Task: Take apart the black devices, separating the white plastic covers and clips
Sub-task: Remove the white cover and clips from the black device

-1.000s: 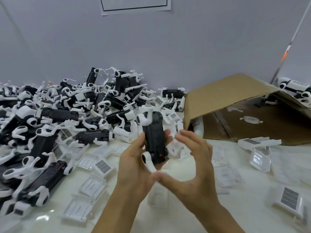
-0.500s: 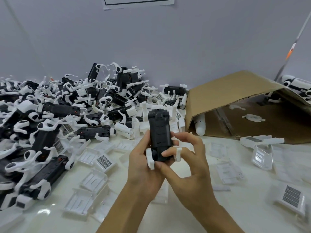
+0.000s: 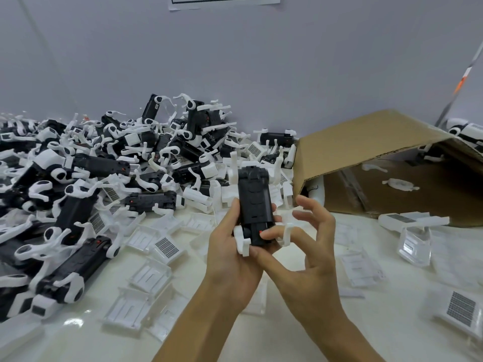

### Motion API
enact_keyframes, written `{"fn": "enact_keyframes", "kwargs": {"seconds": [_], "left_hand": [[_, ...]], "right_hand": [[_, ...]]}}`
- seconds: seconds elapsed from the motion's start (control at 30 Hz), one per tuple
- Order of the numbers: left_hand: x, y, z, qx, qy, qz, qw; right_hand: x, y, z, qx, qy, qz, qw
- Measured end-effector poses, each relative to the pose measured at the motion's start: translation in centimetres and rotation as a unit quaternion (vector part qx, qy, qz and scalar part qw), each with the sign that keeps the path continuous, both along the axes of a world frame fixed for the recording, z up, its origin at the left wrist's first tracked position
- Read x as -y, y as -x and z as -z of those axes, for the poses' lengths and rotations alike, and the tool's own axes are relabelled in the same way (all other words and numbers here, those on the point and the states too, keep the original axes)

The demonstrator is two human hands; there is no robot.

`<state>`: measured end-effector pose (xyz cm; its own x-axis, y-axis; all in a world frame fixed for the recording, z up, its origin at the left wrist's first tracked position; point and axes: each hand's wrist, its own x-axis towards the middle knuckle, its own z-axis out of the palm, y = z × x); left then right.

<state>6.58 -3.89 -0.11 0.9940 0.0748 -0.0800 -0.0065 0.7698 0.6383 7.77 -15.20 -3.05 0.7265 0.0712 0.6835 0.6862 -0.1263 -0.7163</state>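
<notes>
Head view: above the white worktop point(image 3: 300, 322), the left hand point(image 3: 230, 259) has its grip wrapped around 1 black device point(image 3: 254, 205), held upright at centre. The right hand point(image 3: 311, 254) presses its thumb tip on the device's lower end near a red dot, its other fingers spread loosely. White clips point(image 3: 241, 237) jut from the base. A heap of devices point(image 3: 104, 176) lies left, a cardboard box point(image 3: 379, 158) right, loose white covers point(image 3: 149, 276) nearby.

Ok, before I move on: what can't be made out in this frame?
- Head view: the underside of the held black device, hidden by the left hand gripping it.
- The paper sheet on the wall, cut off by the top edge.
- The cardboard box: its far interior is shadowed under the flap.
- Labels on the pile of devices are too small.
</notes>
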Motion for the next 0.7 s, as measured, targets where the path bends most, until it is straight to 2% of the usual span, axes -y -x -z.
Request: {"fn": "enact_keyframes", "kwargs": {"seconds": [0.47, 0.7], "left_hand": [[-0.10, 0.02, 0.05, 0.006, 0.007, 0.015, 1.000], [-0.53, -0.30, 0.27, 0.009, -0.020, 0.011, 1.000]], "right_hand": [[-0.23, 0.25, -0.01, -0.026, -0.010, -0.026, 0.999], [0.01, 0.57, -0.41, -0.072, 0.016, 0.016, 0.997]]}}
